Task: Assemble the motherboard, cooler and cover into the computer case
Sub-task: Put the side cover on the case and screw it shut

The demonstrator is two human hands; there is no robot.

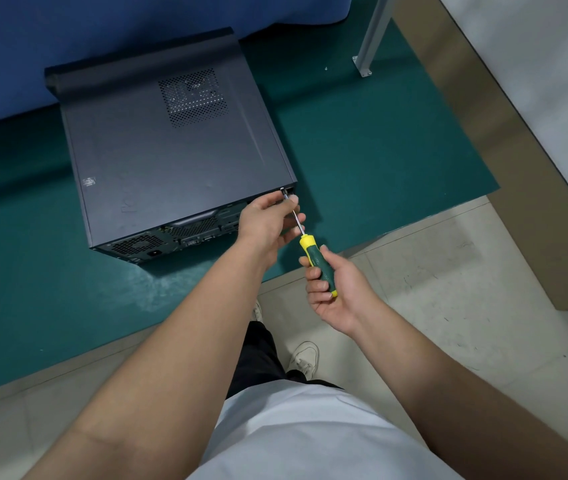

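Right hand [331,285] gripped screwdriver [313,258]; left hand [268,220] pinched shaft near case [171,161] rear screw. Risk: tip cam-out, stripped head if tilted.

Electronics assembly workshop or lab bench. Worktop covered by dark green anti-static-type mat [362,140], bolted-down grey aluminium frame post [372,36], blue fabric screen [67,29] behind the bench, pale tiled floor [448,271]. Closed dark grey metal desktop computer case [157,143] on the mat, green-and-yellow-handled screwdriver [315,259] at its rear.
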